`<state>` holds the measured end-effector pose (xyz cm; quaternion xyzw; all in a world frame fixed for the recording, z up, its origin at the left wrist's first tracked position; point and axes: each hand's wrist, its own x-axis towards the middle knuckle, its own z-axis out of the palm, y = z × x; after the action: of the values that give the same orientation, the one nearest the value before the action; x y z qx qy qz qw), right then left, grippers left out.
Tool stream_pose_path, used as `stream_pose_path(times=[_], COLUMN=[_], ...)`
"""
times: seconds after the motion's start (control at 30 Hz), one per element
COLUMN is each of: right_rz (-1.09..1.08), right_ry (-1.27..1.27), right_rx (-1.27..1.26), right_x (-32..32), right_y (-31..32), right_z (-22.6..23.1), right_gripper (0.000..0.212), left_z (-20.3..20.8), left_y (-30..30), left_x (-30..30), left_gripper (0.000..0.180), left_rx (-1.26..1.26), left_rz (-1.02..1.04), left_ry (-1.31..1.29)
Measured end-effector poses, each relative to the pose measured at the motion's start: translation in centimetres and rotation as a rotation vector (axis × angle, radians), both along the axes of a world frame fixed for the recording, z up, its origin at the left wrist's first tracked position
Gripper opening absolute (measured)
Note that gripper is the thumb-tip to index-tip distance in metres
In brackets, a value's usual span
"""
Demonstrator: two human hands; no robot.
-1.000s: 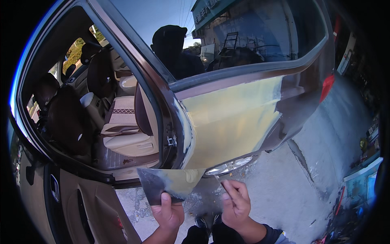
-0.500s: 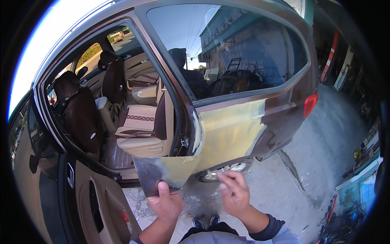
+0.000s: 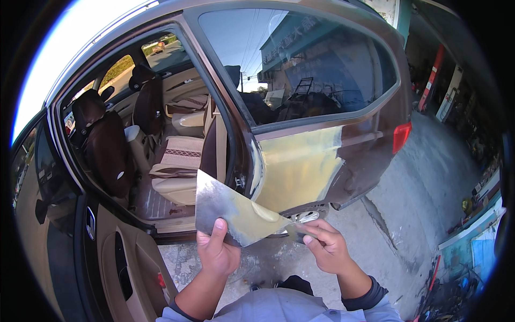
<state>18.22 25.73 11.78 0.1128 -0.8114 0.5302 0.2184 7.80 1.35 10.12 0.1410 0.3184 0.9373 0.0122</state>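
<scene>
At lower centre of the frame my left hand (image 3: 217, 252) clamps a flat metal plate (image 3: 230, 212) smeared with yellowish putty. My right hand (image 3: 327, 247) pinches a small metal scraper (image 3: 296, 232) touching the plate's edge, before the car's matt, putty-coated rear panel (image 3: 298, 169)

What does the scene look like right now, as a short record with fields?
left hand: holds a flat metal board smeared with yellowish filler
right hand: grips a small spreader, its blade at the board's right tip
car: brown, rear door open
rear quarter panel: coated in yellowish filler
ground: concrete, cracked
</scene>
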Motion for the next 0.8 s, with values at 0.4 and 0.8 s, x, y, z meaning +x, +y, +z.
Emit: stream_pose_path(times=[0.4, 0.8], right_rz=[-0.231, -0.286], right_ry=[0.04, -0.373], right_rx=[-0.606, -1.507], right_x=[-0.9, -5.5], right_y=[1.4, 7.7], right_z=[0.3, -9.3], right_gripper=[0.031, 0.038], left_z=[-0.5, -8.0], left_y=[5.2, 1.2], left_x=[0.8, 4.8], left_gripper=[0.021, 0.04], left_rx=[-0.707, -0.146], left_rz=[0.181, 0.055], left_ry=[0.836, -0.368])
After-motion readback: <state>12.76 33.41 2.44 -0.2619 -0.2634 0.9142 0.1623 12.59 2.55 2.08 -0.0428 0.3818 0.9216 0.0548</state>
